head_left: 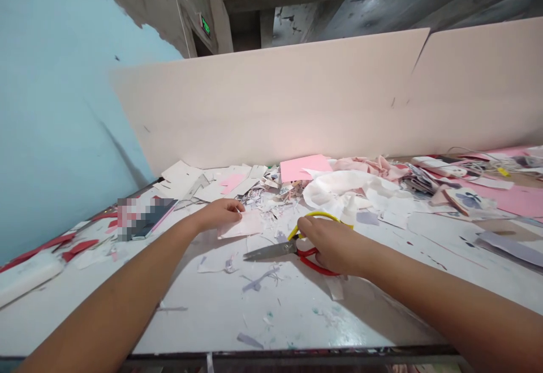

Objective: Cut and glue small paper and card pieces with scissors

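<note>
My left hand [220, 215] pinches the upper left edge of a pale pink piece of paper [244, 226], thumb and fingers pressed together. In my right hand [333, 243] is a pair of scissors [271, 252] with one yellow and one red handle loop. The blades look closed together and point left, just below the pink paper and apart from it. My right fingers wrap around the handles and are partly hidden behind the hand. Small paper scraps [257, 282] lie on the white tabletop [203, 316] below the blades.
Behind my hands spreads a heap of paper shreds [271, 195] with a pink sheet [305, 168] and crumpled white material [356, 188]. A white bottle [349, 212] stands by the scissors. Cables [487, 158] and pink sheets are at right. A pale panel [297, 102] closes off the back.
</note>
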